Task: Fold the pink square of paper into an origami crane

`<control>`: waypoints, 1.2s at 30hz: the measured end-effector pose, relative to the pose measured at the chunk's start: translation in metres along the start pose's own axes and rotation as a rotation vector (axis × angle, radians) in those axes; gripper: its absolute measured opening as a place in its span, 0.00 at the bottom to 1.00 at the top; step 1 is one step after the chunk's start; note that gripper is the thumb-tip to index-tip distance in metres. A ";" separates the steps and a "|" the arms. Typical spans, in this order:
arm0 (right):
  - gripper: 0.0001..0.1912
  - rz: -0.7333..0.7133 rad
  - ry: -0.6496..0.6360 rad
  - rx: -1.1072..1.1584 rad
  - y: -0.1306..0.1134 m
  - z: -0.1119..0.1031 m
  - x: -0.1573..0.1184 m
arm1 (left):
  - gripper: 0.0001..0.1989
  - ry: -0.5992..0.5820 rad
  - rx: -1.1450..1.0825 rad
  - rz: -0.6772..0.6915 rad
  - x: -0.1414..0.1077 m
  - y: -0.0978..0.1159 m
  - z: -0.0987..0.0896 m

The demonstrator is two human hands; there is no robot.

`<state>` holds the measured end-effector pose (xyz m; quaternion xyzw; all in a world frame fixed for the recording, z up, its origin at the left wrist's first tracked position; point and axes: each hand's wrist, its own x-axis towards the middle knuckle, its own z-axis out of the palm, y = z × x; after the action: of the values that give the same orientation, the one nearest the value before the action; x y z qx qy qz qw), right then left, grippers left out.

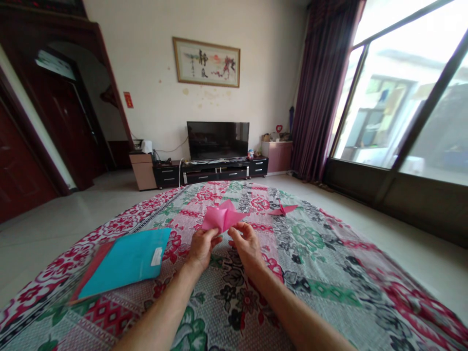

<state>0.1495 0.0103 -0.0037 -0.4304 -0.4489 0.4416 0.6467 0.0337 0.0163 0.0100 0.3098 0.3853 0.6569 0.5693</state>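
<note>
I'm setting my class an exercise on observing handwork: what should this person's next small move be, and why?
Probably to pinch the right side of the pink paper with the right hand, steadying it: the left hand grips its near edge, while the right hand's fingers are curled close to that side, though whether they touch it is unclear.

The left hand [201, 248] hides part of the pink folded paper's [221, 217] lower edge. The blue sheet [127, 258] covers most of the red sheet [93, 270]; print on the white label [156, 256] is too small to read. Both forearms [163, 297] and the tablecloth [365, 297] are cut off nearest the viewer. Beyond the right-hand window [383, 107], shapes blur in glare.
</note>
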 end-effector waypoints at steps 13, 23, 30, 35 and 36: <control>0.16 0.124 0.029 0.060 -0.005 0.002 0.003 | 0.07 -0.101 0.235 0.124 -0.003 -0.011 0.000; 0.11 0.118 0.016 0.103 -0.010 0.002 0.001 | 0.08 -0.067 0.353 0.196 -0.001 -0.013 -0.001; 0.15 0.103 -0.007 0.098 -0.006 0.001 0.003 | 0.11 -0.089 0.509 0.295 0.003 -0.019 -0.006; 0.15 0.071 0.004 0.111 -0.002 0.001 0.003 | 0.12 -0.059 0.571 0.327 0.003 -0.020 -0.006; 0.14 0.056 0.020 0.110 -0.001 0.001 0.003 | 0.12 -0.042 0.584 0.335 0.002 -0.019 -0.005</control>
<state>0.1496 0.0135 -0.0019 -0.4111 -0.4054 0.4792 0.6611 0.0390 0.0187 -0.0094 0.5321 0.4892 0.5966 0.3486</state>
